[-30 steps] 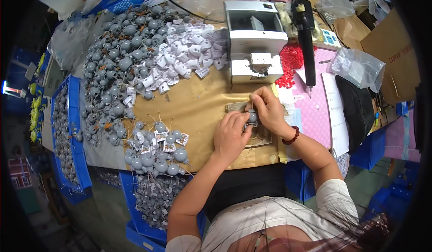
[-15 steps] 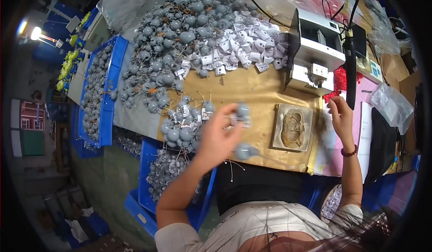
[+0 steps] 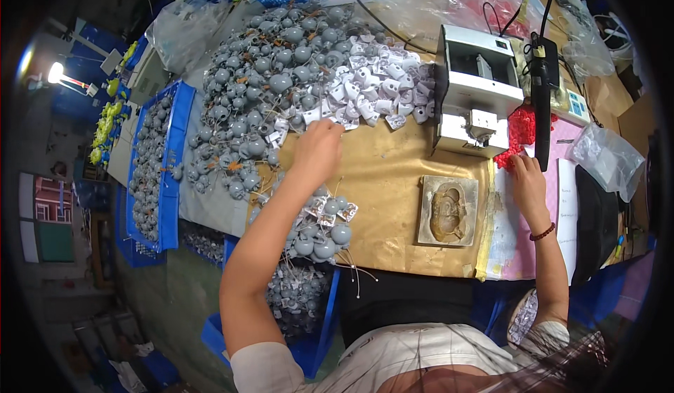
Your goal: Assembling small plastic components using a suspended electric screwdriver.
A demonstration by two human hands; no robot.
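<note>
The left hand (image 3: 317,146) stretches forward over the brown surface (image 3: 393,182), fingers curled down onto the near edge of the heap of grey round parts (image 3: 274,84) and white parts (image 3: 372,98); whether it pinches one cannot be told. The right hand (image 3: 528,181) lies flat, fingers loosely spread, its fingertips at the red pieces (image 3: 521,129) beside the white machine (image 3: 476,91).
</note>
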